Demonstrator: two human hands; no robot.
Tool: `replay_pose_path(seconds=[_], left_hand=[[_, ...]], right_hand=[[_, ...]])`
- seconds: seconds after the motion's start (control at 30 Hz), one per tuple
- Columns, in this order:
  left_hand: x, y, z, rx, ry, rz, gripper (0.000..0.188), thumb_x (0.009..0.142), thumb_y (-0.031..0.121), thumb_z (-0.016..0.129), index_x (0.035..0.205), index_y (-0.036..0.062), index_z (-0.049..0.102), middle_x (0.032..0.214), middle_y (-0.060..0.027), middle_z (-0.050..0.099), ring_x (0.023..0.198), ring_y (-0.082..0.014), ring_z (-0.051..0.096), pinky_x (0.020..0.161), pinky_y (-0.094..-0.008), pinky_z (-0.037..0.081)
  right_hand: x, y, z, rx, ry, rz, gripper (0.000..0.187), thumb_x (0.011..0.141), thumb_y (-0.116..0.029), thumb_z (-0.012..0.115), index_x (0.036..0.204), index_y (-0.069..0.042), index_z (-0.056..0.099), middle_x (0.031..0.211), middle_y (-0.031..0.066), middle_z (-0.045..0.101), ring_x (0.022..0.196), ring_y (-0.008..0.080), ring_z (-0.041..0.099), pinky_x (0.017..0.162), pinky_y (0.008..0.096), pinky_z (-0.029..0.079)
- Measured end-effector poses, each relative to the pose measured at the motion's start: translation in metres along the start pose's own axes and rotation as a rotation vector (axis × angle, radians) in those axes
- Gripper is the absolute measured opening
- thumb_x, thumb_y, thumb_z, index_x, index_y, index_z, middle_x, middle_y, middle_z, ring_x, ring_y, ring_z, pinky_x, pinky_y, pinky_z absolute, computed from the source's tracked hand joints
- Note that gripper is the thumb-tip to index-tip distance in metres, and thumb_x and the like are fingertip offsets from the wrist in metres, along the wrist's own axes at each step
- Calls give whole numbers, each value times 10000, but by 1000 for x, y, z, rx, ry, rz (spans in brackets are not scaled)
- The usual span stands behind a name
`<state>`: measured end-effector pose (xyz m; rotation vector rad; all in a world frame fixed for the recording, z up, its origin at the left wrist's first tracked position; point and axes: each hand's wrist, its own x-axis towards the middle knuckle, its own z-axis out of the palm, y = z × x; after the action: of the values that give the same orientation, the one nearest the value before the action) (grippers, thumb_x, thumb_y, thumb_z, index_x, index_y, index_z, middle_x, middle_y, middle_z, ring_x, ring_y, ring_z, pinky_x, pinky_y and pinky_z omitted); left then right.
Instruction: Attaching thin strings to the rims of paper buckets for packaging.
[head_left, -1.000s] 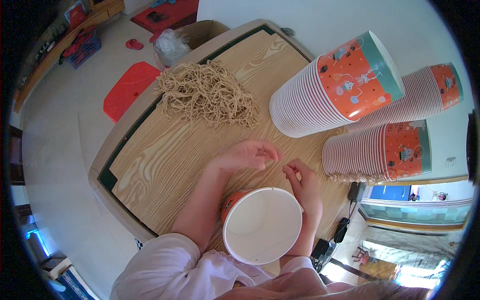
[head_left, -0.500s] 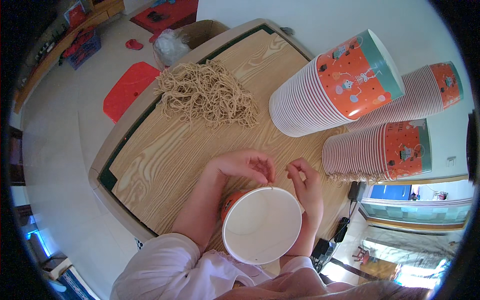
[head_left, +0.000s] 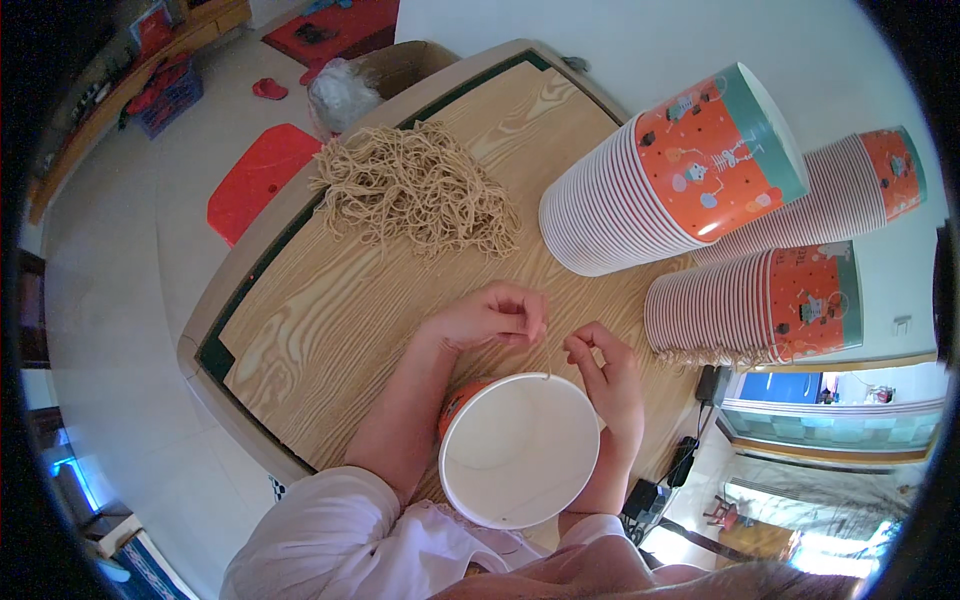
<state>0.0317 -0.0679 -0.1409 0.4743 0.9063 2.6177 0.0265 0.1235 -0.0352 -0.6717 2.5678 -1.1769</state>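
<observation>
In front of my body a paper bucket (head_left: 520,455) is tilted with its white inside facing up, and part of its orange outer wall shows at the left. A short piece of thin tan string (head_left: 548,367) rises from the far rim of the bucket. Just beyond that rim, my left hand (head_left: 497,315) is closed, its fingertips pinched at the string. My right hand (head_left: 608,372) sits close by on the right, thumb and forefinger pressed together on the string; the thin strand is hard to follow there.
A tangled heap of tan strings (head_left: 420,190) lies at the table's far left. Tall stacks of nested orange-and-green buckets (head_left: 680,165) stand at the right, more strings (head_left: 715,356) beside the nearest. Black power adapters (head_left: 648,497) hang at the right edge. A red stool (head_left: 262,185) stands beyond the table.
My left hand has risen slightly away from the rim and its fingers have curled more. My right hand has dropped a little toward the bucket, which has shifted slightly left.
</observation>
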Motion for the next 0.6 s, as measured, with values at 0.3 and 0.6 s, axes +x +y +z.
replay_pose_path(seconds=[0.3, 0.6], left_hand=[[5, 6, 14, 594, -270, 50, 288, 812, 4, 606, 1074, 104, 672, 875, -13, 544, 849, -118, 512, 715, -246, 418], [3, 1, 7, 241, -63, 86, 113, 728, -25, 665, 743, 69, 603, 818, 14, 476, 777, -103, 480, 704, -227, 428]], right_hand=[[1, -2, 1, -30, 17, -12, 89, 845, -68, 600, 853, 21, 596, 756, 130, 605, 693, 228, 602, 626, 307, 465], [1, -2, 1, 84, 49, 56, 108, 880, -83, 564, 842, 16, 582, 710, 81, 586, 661, 135, 557, 599, 272, 444]])
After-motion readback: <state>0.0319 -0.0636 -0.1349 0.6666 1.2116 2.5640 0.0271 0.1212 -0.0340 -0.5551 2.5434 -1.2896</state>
